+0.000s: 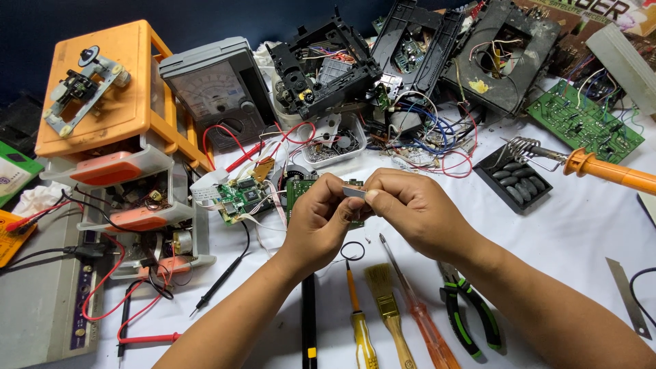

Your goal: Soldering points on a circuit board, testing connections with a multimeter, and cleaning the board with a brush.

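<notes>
Grey part half-hidden between fingers

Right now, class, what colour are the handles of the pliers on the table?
Black with green trim on the pliers, seen clearly in the head view.

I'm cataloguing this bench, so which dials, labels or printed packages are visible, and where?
Meter: grey box, pale needle dial, upper left behind the hands.
Green card: printed, far left edge.
Yellow card: printed, left edge, below the green one.
Printed box: top right corner, brown with pale lettering.
</notes>
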